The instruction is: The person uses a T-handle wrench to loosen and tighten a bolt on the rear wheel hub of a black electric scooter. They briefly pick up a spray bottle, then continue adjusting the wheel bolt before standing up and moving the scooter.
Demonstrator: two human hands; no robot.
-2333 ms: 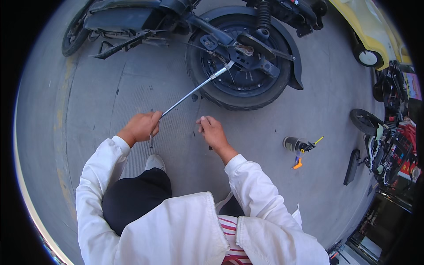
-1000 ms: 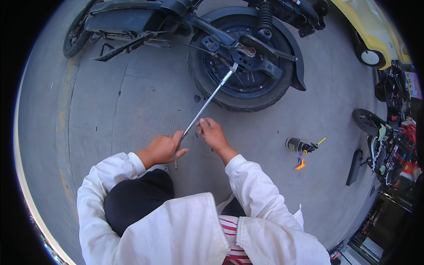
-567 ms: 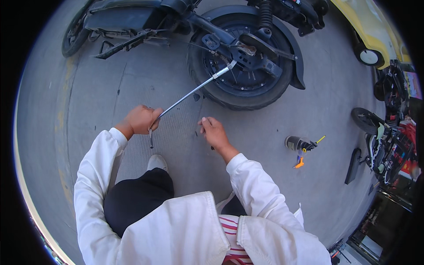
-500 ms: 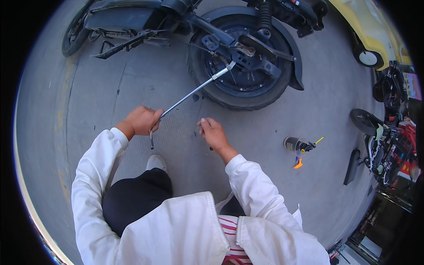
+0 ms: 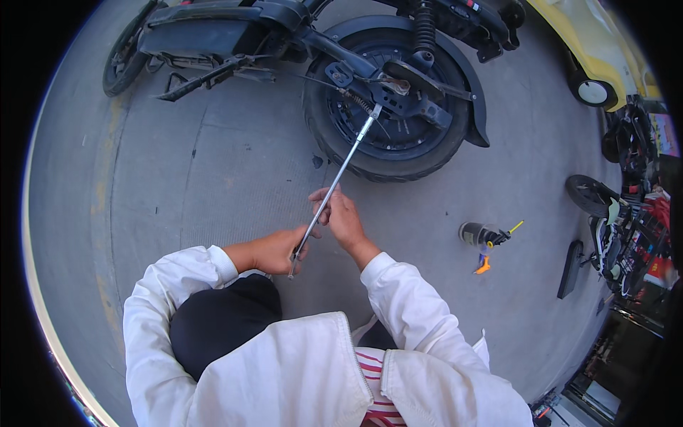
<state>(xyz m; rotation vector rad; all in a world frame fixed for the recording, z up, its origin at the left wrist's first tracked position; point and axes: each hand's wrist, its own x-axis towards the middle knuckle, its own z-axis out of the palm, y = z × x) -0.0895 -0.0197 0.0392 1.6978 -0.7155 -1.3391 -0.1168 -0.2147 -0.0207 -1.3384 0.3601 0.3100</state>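
One wrench (image 5: 342, 169), slanting up rightward, left hand (image 5: 274, 250) clasping it — right hand (image 5: 344, 220) half open

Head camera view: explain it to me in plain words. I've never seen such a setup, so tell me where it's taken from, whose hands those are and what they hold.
There is no robot here. A person wears the camera on their head, looking down, and its wide lens bends straight edges near the rim. Their bare hands reach out of white sleeves. The left hand holds the lower end of a long-handled metal wrench, whose far end meets the hub area of the rear wheel of a black scooter. The right hand is at the shaft; whether it grips is unclear. On the grey ground, to the right, is a small dark container.
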